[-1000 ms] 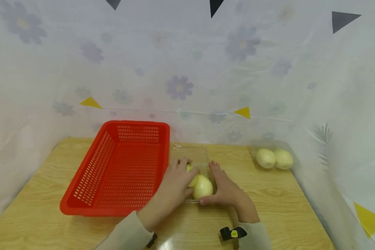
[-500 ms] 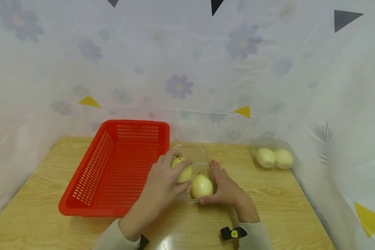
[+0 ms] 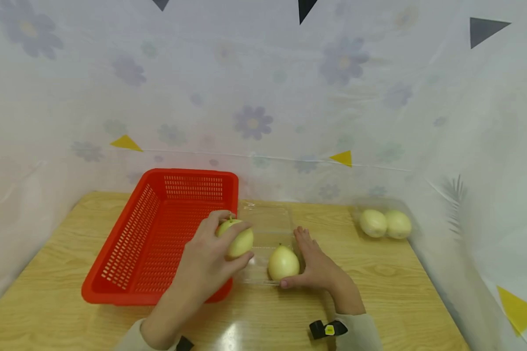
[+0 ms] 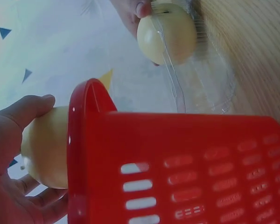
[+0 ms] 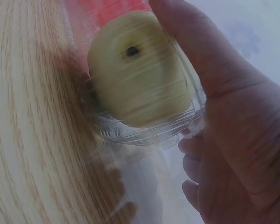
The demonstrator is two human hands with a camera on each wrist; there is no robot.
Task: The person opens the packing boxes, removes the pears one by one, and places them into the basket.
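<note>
One pear [image 3: 238,242] was in the left hand [image 3: 204,261], fingers curled round it, by the right rim of the red basket [image 3: 127,296], well out from the back edge of the counter [image 3: 369,287]. Trick was lifting it clear of that rim, no hard squeezing, while the right hand [image 3: 319,267], fingers fairly straight, braced the clear box [image 3: 265,218] with the second pear [image 3: 283,263]. Half a second earlier, the held one was further right, over the box.

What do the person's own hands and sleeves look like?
The left hand and right hand are ungloved, with pale beige sleeves on the arms. The right wrist has a black device with a yellow marking; a black piece shows partly at the left.
</note>
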